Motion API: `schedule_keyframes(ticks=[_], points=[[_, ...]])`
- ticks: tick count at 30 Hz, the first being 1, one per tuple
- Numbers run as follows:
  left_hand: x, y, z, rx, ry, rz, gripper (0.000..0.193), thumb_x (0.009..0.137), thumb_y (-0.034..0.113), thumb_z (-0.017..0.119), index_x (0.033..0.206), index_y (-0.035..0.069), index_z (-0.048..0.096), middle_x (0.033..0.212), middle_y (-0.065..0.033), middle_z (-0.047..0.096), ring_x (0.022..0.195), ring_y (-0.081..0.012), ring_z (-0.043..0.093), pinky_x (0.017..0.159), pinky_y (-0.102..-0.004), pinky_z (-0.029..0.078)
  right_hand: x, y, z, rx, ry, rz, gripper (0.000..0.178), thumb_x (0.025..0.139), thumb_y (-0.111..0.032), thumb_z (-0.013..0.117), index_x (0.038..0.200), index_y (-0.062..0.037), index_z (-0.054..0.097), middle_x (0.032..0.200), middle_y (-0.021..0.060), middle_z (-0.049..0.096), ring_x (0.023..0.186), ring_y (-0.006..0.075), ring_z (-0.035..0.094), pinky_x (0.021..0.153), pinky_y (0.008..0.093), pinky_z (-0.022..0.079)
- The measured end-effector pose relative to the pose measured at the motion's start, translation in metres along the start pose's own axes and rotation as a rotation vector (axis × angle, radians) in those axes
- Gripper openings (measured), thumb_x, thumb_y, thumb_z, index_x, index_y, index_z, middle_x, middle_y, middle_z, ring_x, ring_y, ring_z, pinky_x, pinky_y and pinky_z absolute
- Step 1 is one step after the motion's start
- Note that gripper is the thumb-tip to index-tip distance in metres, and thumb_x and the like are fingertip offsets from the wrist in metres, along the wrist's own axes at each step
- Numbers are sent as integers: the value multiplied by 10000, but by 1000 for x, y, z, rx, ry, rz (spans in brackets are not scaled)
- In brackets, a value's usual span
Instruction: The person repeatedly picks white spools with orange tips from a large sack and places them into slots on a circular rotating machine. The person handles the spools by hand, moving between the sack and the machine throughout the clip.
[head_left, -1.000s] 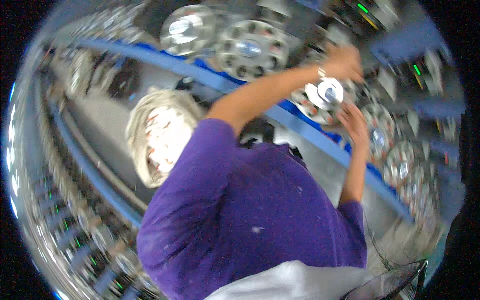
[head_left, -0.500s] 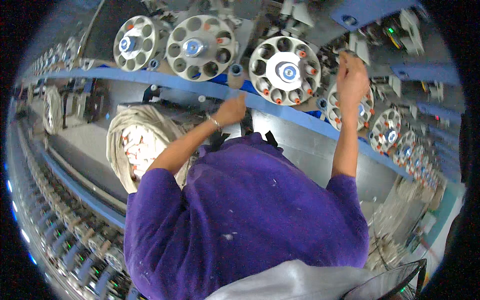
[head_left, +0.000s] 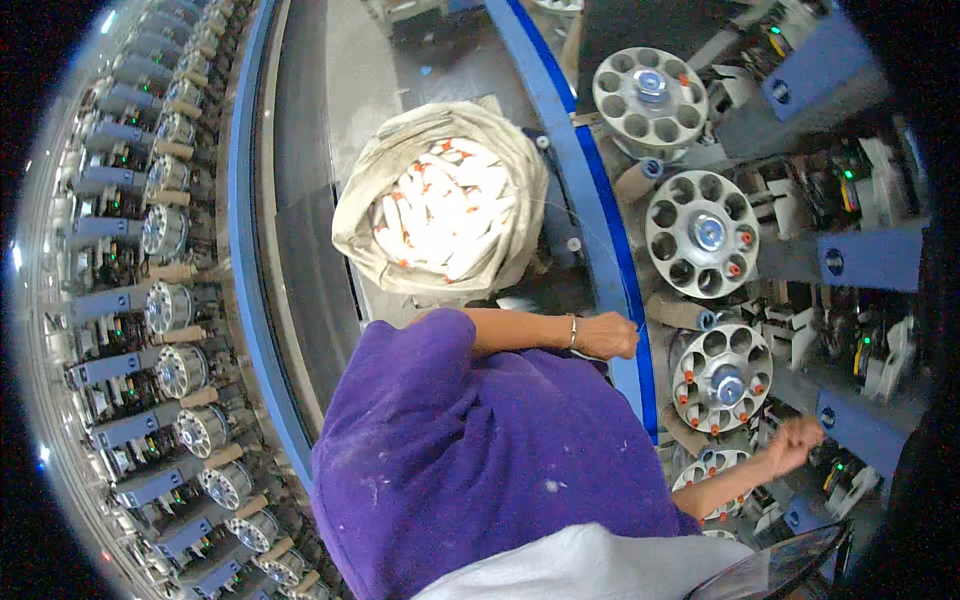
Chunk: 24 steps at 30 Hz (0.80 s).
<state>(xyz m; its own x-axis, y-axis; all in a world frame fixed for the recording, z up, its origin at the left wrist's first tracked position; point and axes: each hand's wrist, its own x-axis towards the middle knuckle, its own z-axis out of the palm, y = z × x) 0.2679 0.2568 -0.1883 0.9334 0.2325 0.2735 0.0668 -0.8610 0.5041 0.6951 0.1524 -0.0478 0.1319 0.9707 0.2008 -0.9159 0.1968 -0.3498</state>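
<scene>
My left hand is closed in a fist at the blue rail; what it holds, if anything, is hidden. A thin thread runs in the air from near the sack toward the rail. Stretched over the machine, my right hand is blurred, its fingers seemingly curled, close to a blue machine panel. Nearest to it is a round magazine with several orange-tipped bobbins in its holes. My right forearm crosses another round magazine. Left of the rail stands an open cloth sack full of white, orange-tipped yarn bobbins.
Two more round magazines farther up hold few orange-tipped bobbins. Brown yarn packages lie between the magazines. Along the left, across the aisle, runs another machine row behind a blue rail.
My view has turned left, bringing the sack to the upper middle and the magazines to the right. My right hand has moved off the magazine to beside the panel. My left hand remains closed.
</scene>
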Motion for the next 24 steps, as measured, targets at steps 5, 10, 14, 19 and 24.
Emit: schedule_keyframes(ticks=[5, 10, 14, 19, 24], points=[[-109, -26, -39, -163, 51, -519, 474, 762, 62, 588, 1210, 218, 573, 1408, -128, 401, 1094, -344, 561, 801, -415, 527, 53, 82, 19, -2266, 573, -378, 391, 821, -39, 579, 1208, -11, 533, 1134, 169, 595, 963, 243, 584, 768, 328, 476], [-290, -96, -117, -5, 482, -1060, 283, 753, 40, 587, 1028, 60, 654, 1001, -154, 634, 932, -295, 621, 766, -404, 512, 105, 400, 41, -2078, -223, 226, 198, 876, -72, 560, 1037, -28, 665, 1023, 122, 659, 955, 244, 625, 857, 308, 460], [-411, -156, -134, 109, 681, -1507, 156, 770, 59, 569, 843, 78, 705, 848, -168, 675, 769, -327, 661, 707, -416, 521, 143, 617, 54, -1703, -437, 386, 169, 857, -58, 573, 995, -21, 663, 956, 122, 653, 831, 251, 634, 767, 315, 484], [-448, -207, -96, 77, 550, -1620, 175, 794, 151, 562, 829, 68, 712, 822, -175, 672, 742, -342, 656, 703, -424, 514, 168, 770, 14, -2081, -786, 591, 136, 825, -125, 601, 889, -50, 695, 856, 144, 652, 862, 310, 620, 709, 419, 495], [-424, -250, -66, -74, 672, -1864, 400, 853, 367, 544, 877, -14, 667, 861, -260, 648, 791, -434, 632, 749, -481, 502, 134, 790, -28, -2497, -1354, 488, 145, 751, -221, 655, 756, -93, 723, 856, 112, 671, 998, 294, 564, 643, 453, 474]])
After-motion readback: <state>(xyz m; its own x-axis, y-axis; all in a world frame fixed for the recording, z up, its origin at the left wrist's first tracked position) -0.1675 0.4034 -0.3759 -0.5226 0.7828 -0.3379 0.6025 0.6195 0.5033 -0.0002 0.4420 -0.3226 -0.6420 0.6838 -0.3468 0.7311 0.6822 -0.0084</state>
